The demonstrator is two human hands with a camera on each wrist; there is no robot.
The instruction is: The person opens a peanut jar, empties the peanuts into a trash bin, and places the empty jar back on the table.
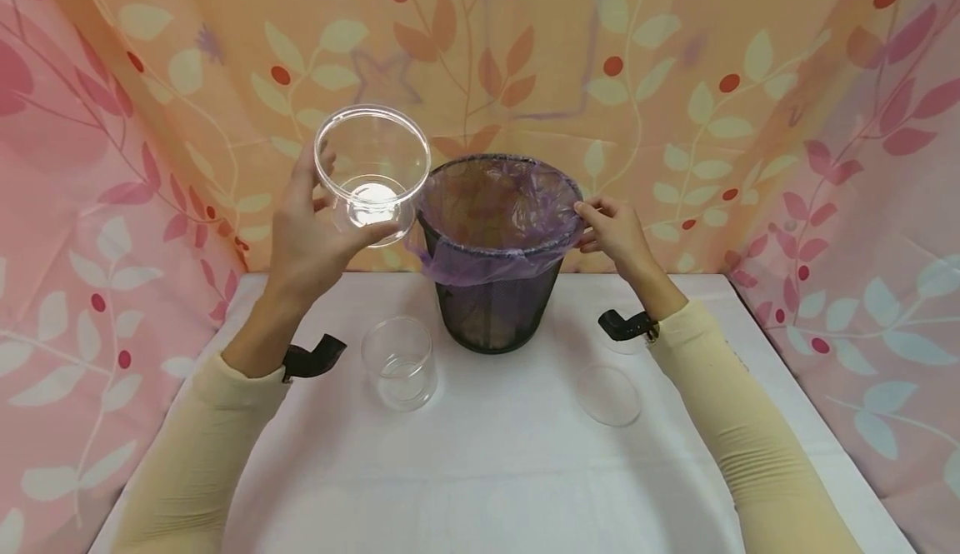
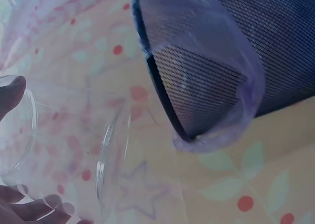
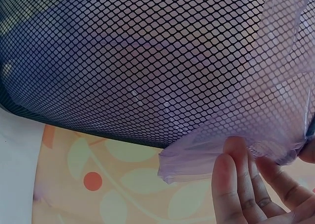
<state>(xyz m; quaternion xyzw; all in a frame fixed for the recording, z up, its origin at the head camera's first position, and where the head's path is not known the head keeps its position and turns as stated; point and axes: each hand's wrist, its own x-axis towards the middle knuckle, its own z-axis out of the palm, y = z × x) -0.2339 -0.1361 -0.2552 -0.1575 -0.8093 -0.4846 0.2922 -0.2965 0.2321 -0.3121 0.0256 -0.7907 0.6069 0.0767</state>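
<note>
My left hand (image 1: 303,233) holds a clear, round container (image 1: 372,196) up in the air, thumb on the near side and fingers behind. Its wide mouth tilts toward the head camera, close to the left rim of a black mesh bin (image 1: 491,312). That bin stands upright on the table, lined with a thin purple bag (image 1: 480,266) folded out over its rim. At the bin's right side, my right hand (image 1: 617,233) pinches the rim and bag edge between thumb and fingers. In the right wrist view, its fingers (image 3: 246,184) lie against the bag's overhanging edge.
A second clear container (image 1: 401,371) stands on the white table (image 1: 480,496), left of the bin's base. To the right lies a clear disc (image 1: 609,396), with another round outline partly hidden behind the right wrist camera. Patterned cloth (image 1: 480,54) hangs behind and at both sides.
</note>
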